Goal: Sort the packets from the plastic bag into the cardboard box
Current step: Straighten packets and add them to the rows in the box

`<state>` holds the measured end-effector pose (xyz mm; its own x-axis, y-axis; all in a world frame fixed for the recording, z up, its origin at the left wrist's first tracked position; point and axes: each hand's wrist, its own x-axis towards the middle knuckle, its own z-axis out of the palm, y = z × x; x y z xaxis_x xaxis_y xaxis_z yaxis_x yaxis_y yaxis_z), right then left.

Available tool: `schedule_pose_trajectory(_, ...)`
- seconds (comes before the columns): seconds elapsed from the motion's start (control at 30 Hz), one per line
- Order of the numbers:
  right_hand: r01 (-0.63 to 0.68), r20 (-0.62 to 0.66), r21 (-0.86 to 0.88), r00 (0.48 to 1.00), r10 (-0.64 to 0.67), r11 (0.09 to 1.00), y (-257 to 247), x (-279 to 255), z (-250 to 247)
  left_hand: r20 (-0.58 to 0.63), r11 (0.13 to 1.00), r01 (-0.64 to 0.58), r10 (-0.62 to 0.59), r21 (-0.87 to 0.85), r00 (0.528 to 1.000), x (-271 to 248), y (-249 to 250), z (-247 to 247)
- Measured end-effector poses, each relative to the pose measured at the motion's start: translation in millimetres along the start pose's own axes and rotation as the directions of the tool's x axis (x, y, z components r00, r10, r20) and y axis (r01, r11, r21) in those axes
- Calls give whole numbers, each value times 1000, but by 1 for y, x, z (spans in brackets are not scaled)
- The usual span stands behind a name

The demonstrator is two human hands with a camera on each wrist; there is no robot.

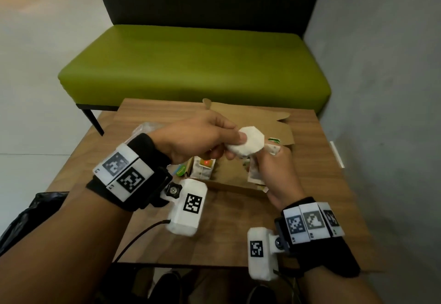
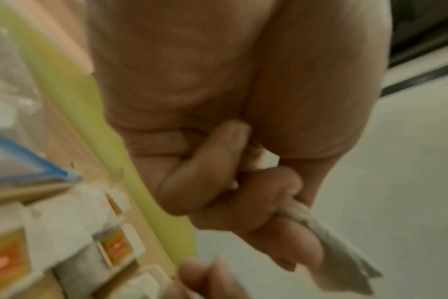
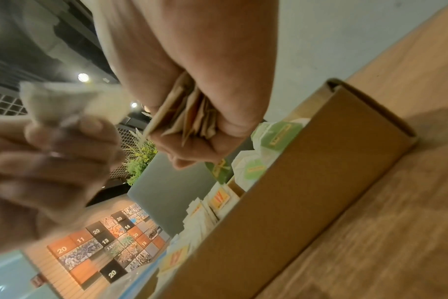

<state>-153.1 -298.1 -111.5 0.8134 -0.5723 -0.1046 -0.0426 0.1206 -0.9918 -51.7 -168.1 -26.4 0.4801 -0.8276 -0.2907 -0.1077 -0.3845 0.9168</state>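
Above the open cardboard box (image 1: pixel 274 134), my left hand (image 1: pixel 235 142) pinches a white octagonal packet (image 1: pixel 249 144) between thumb and fingers; the left wrist view shows that packet (image 2: pixel 338 244) sticking out past the curled fingers. Just to its right, my right hand (image 1: pixel 265 170) grips a small stack of packets (image 1: pixel 254 175) over the box; the right wrist view shows the stack (image 3: pixel 192 119) fanned in the fist. Sorted packets with orange labels (image 3: pixel 219 199) and green labels (image 3: pixel 255 171) stand inside the box. The clear plastic bag (image 1: pixel 145 127) lies behind my left wrist, mostly hidden.
The box sits on a small wooden table (image 1: pixel 226 232). A green bench (image 1: pixel 191 65) stands beyond it and a grey wall (image 1: pixel 393 89) to the right. A black bag (image 1: pixel 31 215) lies left of the table. A loose green packet (image 1: pixel 180 172) lies beside the box.
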Motion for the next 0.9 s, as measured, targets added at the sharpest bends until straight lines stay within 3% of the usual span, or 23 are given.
schedule_pose_trajectory(0.13, -16, 102, -193, 994, 36, 981, 9, -3, 3, -71, 946, -96, 78, -311, 994, 7, 6, 5)
schedule_pose_trajectory(0.23, -30, 180, -232, 981, 74, 972, 8, -9, 8, -126, 910, -104, 58, -402, 990, 12, 5, 5)
schedule_pose_trajectory(0.33, -48, 258, -229, 960, 109, 972, 6, -13, 7, -239, 936, -149, 72, -320, 968, 17, -5, 7)
schedule_pose_trajectory(0.53, 21, 178, -217, 984, 19, 976, 4, -9, -5, -363, 984, -156, 117, -81, 925, 18, -30, 19)
schedule_pose_trajectory(0.67, 70, 242, -315, 970, 9, 946, 7, -10, -1, -454, 962, -192, 85, -195, 887, 17, -42, 26)
schedule_pose_trajectory(0.8, 116, 253, -393, 967, -14, 912, 5, -13, 2, -411, 897, -181, 0, -402, 912, 20, -39, 32)
schedule_pose_trajectory(0.9, 156, 244, -422, 968, -54, 893, -1, -15, 4, -457, 921, -210, 39, -329, 889, 26, -39, 36)
